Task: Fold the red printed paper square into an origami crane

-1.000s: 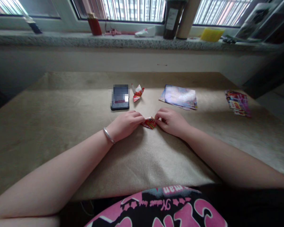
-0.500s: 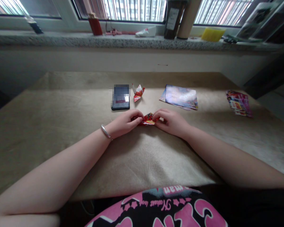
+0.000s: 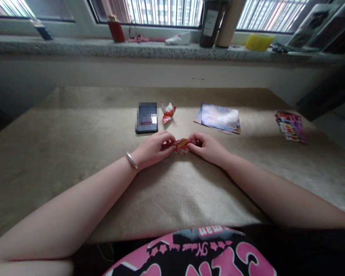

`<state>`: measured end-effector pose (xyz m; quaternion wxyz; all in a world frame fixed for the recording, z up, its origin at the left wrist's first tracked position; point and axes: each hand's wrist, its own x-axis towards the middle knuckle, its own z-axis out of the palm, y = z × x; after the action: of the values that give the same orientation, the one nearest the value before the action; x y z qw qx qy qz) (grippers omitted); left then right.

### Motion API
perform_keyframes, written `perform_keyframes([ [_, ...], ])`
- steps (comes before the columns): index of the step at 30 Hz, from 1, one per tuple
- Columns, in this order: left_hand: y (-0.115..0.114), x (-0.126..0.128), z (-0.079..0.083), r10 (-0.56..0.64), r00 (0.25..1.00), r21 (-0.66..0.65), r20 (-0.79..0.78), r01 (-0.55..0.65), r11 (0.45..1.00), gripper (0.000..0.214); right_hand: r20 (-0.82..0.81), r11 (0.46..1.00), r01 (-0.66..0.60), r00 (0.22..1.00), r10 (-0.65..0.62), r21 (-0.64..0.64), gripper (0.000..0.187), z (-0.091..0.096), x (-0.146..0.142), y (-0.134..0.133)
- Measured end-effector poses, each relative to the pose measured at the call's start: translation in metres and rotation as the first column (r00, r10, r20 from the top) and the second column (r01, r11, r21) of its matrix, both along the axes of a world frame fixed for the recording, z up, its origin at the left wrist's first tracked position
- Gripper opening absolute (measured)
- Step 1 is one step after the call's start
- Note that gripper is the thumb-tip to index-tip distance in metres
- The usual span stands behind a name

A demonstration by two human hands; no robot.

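Between my hands is a small piece of folded red printed paper (image 3: 181, 146) with yellow and white markings, just above the table. My left hand (image 3: 156, 148), with a silver bangle on its wrist, pinches the paper's left end. The right end is gripped between the thumb and curled fingers of my right hand (image 3: 208, 147). Beyond the paper stands a folded red and white paper crane (image 3: 168, 112). Left of the crane lies a phone (image 3: 146, 119), its upper part blurred by blocks.
Glossy picture sheets (image 3: 220, 117) lie stacked at the back right of the table (image 3: 103, 222). Farther right are several pink and purple printed papers (image 3: 291, 126). On the windowsill (image 3: 89, 50) stand a red box (image 3: 116, 31), dark container (image 3: 211, 25) and yellow object (image 3: 258, 42).
The folded paper has been turned between my fingers, so a flatter red face with a yellow strip now shows. My left hand has shifted slightly right; the things around stay put.
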<state>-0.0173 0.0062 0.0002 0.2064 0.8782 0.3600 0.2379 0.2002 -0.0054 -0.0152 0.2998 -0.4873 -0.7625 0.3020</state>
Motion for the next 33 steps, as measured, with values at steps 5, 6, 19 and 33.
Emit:
perform_keyframes([
  [5,0.003,0.002,-0.004,-0.025,0.999,0.131,-0.034,0.029,0.991,0.011,0.095,0.975,-0.060,0.995,0.040,0.216,0.004,-0.001,0.002,0.004],
  [6,0.004,0.002,-0.005,-0.027,0.998,0.156,-0.052,0.034,0.987,0.011,0.126,0.965,-0.090,0.990,0.060,0.248,0.004,-0.001,0.002,0.005],
  [19,-0.001,0.001,0.000,0.001,0.958,0.273,-0.287,0.081,0.959,0.014,0.507,0.852,-0.303,0.860,0.051,0.427,0.018,0.008,0.007,0.000],
  [33,-0.005,0.003,0.007,-0.055,0.892,0.355,-0.449,0.234,0.905,0.020,0.627,0.793,-0.387,0.779,0.008,0.470,0.021,0.013,0.005,-0.002],
])
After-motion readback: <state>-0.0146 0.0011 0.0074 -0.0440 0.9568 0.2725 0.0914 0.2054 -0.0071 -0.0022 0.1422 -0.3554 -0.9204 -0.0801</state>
